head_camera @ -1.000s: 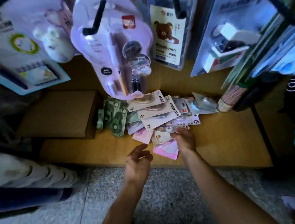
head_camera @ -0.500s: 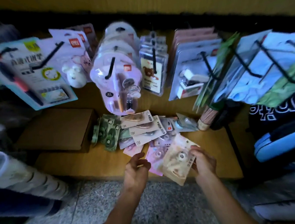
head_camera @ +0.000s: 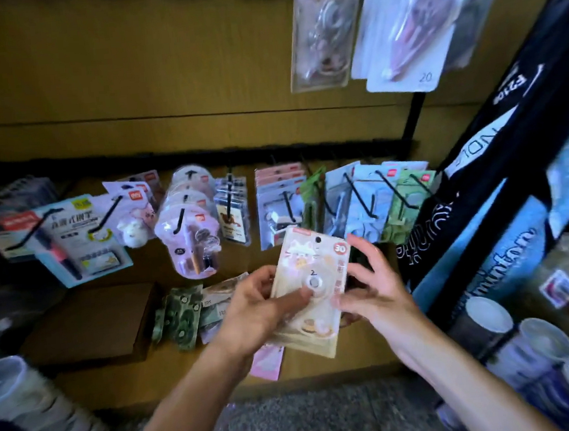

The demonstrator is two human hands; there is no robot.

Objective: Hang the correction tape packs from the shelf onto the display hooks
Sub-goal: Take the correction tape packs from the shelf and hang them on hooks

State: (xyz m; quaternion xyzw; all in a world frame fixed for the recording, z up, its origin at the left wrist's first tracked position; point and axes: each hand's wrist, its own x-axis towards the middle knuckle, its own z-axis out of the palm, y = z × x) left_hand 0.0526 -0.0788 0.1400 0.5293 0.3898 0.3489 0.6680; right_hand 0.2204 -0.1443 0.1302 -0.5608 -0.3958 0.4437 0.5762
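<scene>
Dim, warm light; edges bow and smear (wide lens), hanging packs (head_camera: 397,23) blurred, corners dark.

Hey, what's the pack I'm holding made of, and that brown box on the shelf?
The pack held by the left hand and right hand looks like printed card under a glossy clear plastic blister; it catches glare. The brown box looks like matte cardboard: dull, flat, plain brown, though it sits in shadow.

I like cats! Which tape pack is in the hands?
The cream cat pack marked 30, held by both hands; the other packs lie on the shelf or hang on hooks.
</scene>
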